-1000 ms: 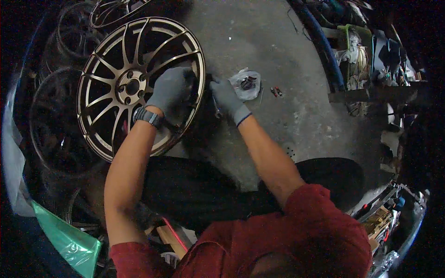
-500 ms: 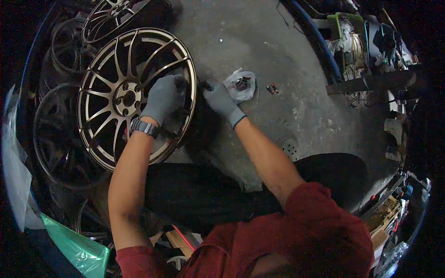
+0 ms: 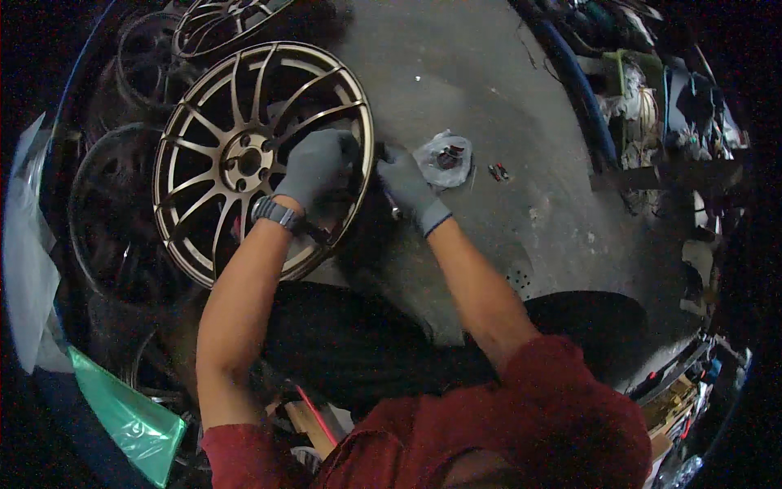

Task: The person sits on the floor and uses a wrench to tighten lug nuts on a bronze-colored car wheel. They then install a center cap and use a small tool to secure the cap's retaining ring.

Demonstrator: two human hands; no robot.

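Note:
A bronze multi-spoke wheel rim (image 3: 248, 169) stands tilted in front of me. My left hand (image 3: 319, 167), in a grey glove with dark fingertips, is over the spokes on the rim's right side. Its fingers are curled; whatever they grip is hidden. Just outside the rim's right edge, my right hand (image 3: 406, 181), gloved alike, is closed around a slim metal tool (image 3: 397, 213) whose shiny end sticks out below the palm. The tool's kind and its other end cannot be made out. A watch (image 3: 278, 213) sits on my left wrist.
A clear plastic bag (image 3: 445, 160) with dark small parts lies on the concrete floor (image 3: 521, 122), beside small red-and-black pieces (image 3: 498, 172). More wheels (image 3: 122, 212) are stacked at left. A green basket (image 3: 635, 69) and clutter stand at far right.
The whole view has shifted, so rim and hands appear farther right. The tool's shiny end now shows below my right hand. Both hands stay by the rim's right edge.

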